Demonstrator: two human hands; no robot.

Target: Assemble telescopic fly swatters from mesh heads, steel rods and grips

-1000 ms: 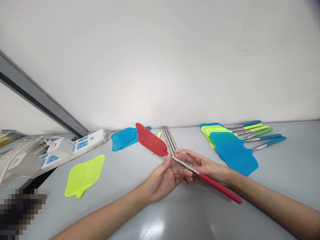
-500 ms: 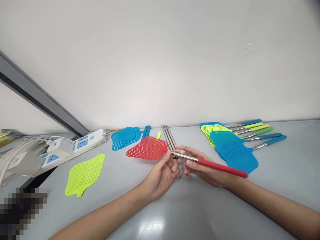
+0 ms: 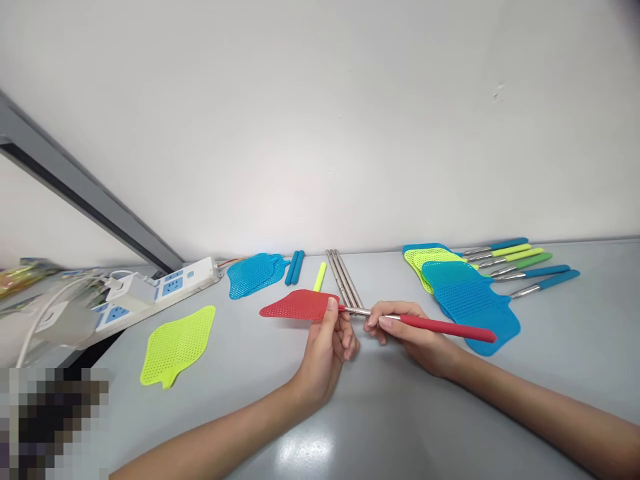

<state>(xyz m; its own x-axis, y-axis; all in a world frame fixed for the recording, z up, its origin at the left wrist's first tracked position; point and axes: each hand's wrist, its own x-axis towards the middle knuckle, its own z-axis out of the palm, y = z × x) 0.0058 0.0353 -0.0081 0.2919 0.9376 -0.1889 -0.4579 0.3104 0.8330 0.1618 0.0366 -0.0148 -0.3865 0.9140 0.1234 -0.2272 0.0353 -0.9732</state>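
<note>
One white power strip (image 3: 187, 280) with blue socket faces, at the far left of the grey desk (image 3: 235, 407), a white plug adapter (image 3: 131, 292) seated in it.

One lime-green mesh swatter head (image 3: 177, 345), loose, flat on the desk, nearer the person than the strip.

One blue mesh swatter head (image 3: 255, 275), flat, toward the wall, just beside two blue handle grips (image 3: 295, 267).

One lime-green handle grip (image 3: 320, 277), alone, just right of the blue grips.

One bundle of bare steel telescopic shafts (image 3: 344, 279), lying side by side and pointing toward the wall.

One red fly swatter (image 3: 300, 305), assembled, held roughly level at mid-desk: mesh head to the left, steel shaft and red grip to the right, the grip's tip reaching over the nearest blue head.

Left hand (image 3: 325, 353): thumb and fingers pinched on the swatter's neck, just behind the head.

Right hand (image 3: 407, 337): closed around the shaft where it enters the red grip.

One overlapping pile of blue and lime-green swatter heads (image 3: 467, 300), right of the hands.

Six steel shafts with blue, lime-green and green grips (image 3: 520, 261), fanned side by side at the far right.
</note>
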